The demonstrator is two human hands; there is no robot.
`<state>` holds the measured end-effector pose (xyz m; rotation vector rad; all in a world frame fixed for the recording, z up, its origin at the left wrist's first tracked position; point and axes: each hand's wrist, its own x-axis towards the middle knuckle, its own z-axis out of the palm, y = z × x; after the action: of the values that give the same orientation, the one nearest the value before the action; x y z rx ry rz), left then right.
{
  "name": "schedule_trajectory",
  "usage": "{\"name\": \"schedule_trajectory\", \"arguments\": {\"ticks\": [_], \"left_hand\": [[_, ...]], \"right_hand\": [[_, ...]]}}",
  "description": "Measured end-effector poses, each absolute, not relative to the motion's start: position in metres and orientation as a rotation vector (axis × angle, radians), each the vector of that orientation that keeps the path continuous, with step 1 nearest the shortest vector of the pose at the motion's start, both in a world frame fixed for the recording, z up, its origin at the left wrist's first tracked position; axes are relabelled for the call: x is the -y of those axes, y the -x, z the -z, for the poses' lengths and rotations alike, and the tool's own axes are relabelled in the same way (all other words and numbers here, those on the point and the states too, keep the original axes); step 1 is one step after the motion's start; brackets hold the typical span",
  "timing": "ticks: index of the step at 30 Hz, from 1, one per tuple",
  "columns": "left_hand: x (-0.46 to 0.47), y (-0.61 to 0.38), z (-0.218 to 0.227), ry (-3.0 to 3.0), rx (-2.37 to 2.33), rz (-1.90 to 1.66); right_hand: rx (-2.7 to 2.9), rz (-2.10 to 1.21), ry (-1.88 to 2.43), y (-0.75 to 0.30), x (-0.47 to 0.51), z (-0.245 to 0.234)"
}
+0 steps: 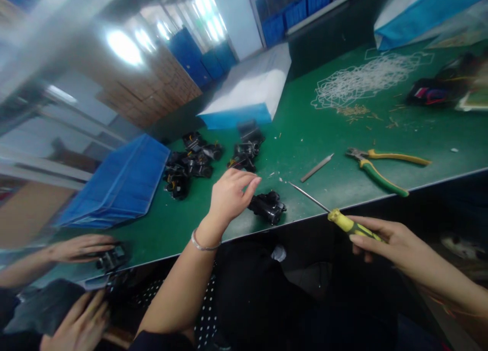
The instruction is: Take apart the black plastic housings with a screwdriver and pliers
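My left hand point(231, 193) hovers over the green table point(305, 137), fingers curled loosely and apart, holding nothing. Just right of it lies a black plastic part point(267, 206) near the table's front edge. My right hand point(381, 236) is closed round the yellow handle of a screwdriver point(335, 216). Its thin shaft points left toward the black part. A pile of similar black parts point(198, 160) lies farther back on the left.
Yellow-and-green pliers point(385, 170) and a small metal file point(316, 168) lie to the right. A blue bin point(118, 183) is on the left, a white-and-blue box point(247, 94) behind, and white plastic sprue scraps point(362, 79) far right. Another person's hands point(82, 249) hold a black part at lower left.
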<state>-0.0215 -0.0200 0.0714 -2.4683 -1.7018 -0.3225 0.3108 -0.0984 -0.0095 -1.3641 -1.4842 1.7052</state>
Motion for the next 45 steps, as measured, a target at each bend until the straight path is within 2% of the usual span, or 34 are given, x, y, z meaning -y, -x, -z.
{"name": "schedule_trajectory", "arguments": {"ticks": [4,8,13,22,45], "left_hand": [[0.021,0.012,-0.048,2.839,1.458,0.392],[0.013,0.006,-0.025,2.837,1.586,0.322],[-0.003,0.01,-0.019,2.761,1.642,0.338],[-0.001,0.01,-0.017,2.751,1.625,0.334],[0.002,0.01,-0.016,2.749,1.664,0.419]], "right_hand": [[1.195,-2.004,1.243,-0.305,0.11,0.011],[1.034,-2.141,1.143,-0.3,0.119,0.012],[0.911,-2.301,1.053,-0.294,0.124,0.019],[0.815,-2.399,0.997,-0.285,0.119,0.029],[0.606,-2.482,0.923,-0.284,0.106,0.018]]}}
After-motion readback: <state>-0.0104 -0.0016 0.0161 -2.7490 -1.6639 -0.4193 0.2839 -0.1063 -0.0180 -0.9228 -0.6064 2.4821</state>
